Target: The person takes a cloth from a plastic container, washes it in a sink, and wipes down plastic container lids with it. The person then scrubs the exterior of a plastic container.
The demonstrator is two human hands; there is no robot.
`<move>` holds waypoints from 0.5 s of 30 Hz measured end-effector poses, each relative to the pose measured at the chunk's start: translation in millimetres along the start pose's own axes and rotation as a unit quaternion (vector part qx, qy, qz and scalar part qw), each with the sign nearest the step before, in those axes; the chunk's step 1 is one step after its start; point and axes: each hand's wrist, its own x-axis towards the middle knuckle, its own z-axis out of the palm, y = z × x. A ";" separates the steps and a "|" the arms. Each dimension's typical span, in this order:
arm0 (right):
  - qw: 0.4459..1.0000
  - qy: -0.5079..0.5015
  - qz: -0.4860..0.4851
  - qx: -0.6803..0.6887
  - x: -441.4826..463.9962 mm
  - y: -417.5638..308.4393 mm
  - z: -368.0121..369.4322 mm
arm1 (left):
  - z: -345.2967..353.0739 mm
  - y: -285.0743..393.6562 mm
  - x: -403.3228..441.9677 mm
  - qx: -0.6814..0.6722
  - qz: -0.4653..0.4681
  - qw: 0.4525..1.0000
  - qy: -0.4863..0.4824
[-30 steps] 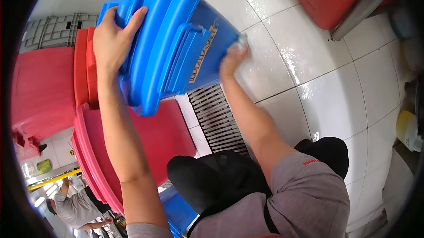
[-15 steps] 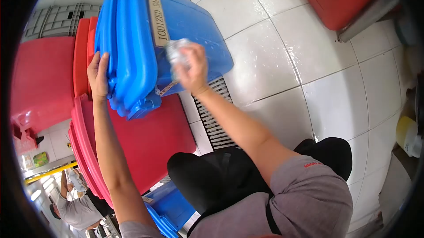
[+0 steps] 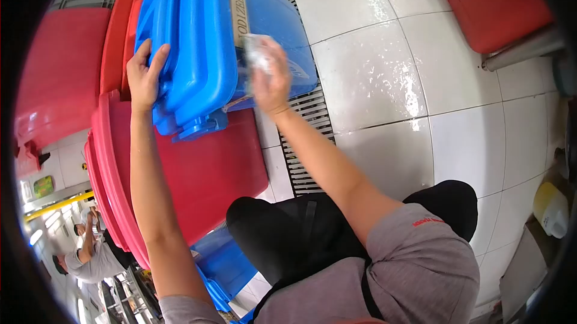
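Observation:
A blue lidded bin (image 3: pixel 204 42) stands tilted in the upper middle, with a label (image 3: pixel 238 6) reading "IODIZED SALT" on its side. My left hand (image 3: pixel 145 78) rests on the edge of its lid, thumb and fingers apart. Against the bin's side, just below the label, my right hand (image 3: pixel 275 78) presses a crumpled whitish cloth or wad (image 3: pixel 258 54), blurred by motion. Part of the label's lower end lies near the wad. Below the blue bin is a pink-red bin (image 3: pixel 204 168).
More red bins (image 3: pixel 60 72) stand at the left. A floor grate (image 3: pixel 306 144) runs beside wet white tiles (image 3: pixel 372 72). Another blue bin (image 3: pixel 225 264) is near my knees. A red container (image 3: pixel 493 6) is upper right, a yellowish jug (image 3: pixel 550 210) at right. Other people (image 3: pixel 96 261) are at lower left.
The blue bin has turned, so its labelled side shows more. My right hand with the wad has moved from the bin's far side to beside the label. My left hand has shifted along the lid.

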 end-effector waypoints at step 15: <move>0.927 0.051 0.371 0.018 -33.6 100.7 -23.4 | -2.6 -3.7 1.0 -0.028 -0.029 0.999 0.010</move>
